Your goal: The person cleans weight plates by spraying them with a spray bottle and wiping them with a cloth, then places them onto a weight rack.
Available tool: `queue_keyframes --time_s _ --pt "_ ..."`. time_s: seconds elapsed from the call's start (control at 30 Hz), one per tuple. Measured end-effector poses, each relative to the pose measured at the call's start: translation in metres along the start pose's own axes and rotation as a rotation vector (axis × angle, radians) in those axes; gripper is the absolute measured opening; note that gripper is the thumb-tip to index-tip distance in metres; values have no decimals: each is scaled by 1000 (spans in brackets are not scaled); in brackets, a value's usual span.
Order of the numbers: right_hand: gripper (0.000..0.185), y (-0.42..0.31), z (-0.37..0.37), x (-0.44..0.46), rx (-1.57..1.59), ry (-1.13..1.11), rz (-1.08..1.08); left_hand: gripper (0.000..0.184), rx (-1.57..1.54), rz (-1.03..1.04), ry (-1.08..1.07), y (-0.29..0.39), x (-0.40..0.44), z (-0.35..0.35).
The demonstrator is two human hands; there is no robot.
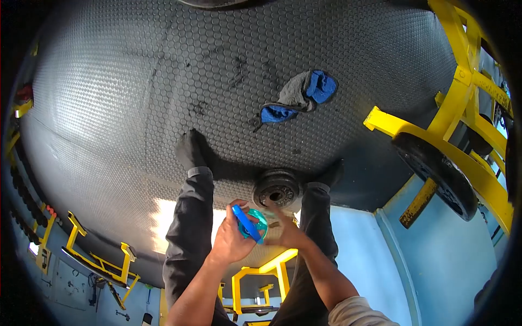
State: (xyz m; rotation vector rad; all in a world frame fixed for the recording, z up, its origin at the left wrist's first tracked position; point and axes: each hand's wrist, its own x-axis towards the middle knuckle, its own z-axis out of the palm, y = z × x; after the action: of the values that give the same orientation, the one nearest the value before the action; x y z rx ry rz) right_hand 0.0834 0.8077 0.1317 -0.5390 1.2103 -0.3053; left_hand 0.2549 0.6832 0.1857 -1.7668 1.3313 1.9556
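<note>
My left hand [231, 242] is closed around a translucent teal bottle with a long blue top [246, 223], seen nearly from above; its exact kind is hard to make out. Just right of it, my right hand [288, 234] has its fingers apart and looks slightly blurred. No held thing shows in it. Beyond the hands, round black weight plates [277, 187] lie stacked on the floor between my feet. Further off, a crumpled grey and blue cloth [297, 93] rests on the floor.
Black studded rubber matting [119, 108] covers the floor. At the right stands a yellow rack [454, 114] carrying a large black weight plate [435, 174]. Yellow gym frames [100, 261] line the left side. A light blue wall [364, 244] rises behind my right leg.
</note>
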Motion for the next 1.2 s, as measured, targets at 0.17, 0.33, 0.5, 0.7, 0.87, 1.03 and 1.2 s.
queue_keyframes --time_s 0.17,0.33,0.5,0.7,0.87,1.03,1.2 --pt "84 106 -8 42 274 393 345 77 -22 -136 7 13 3 -6" --pt "56 28 14 71 88 327 226 81 88 -109 17 4 2 0" --pt "71 -75 10 55 -174 -11 -198 96 21 -10 68 8 2 -26" --pt "94 -201 47 11 -151 109 -317 109 -83 215 -228 35 -15 -87" --pt "63 -272 73 -18 -187 325 -22 115 -671 238 -693 52 -43 -147" --pt "63 -285 99 -15 80 514 -337 93 -490 -1 -221 89 -36 -215" --pt "67 -298 100 26 142 488 -386 78 319 -8 168 101 29 -294"
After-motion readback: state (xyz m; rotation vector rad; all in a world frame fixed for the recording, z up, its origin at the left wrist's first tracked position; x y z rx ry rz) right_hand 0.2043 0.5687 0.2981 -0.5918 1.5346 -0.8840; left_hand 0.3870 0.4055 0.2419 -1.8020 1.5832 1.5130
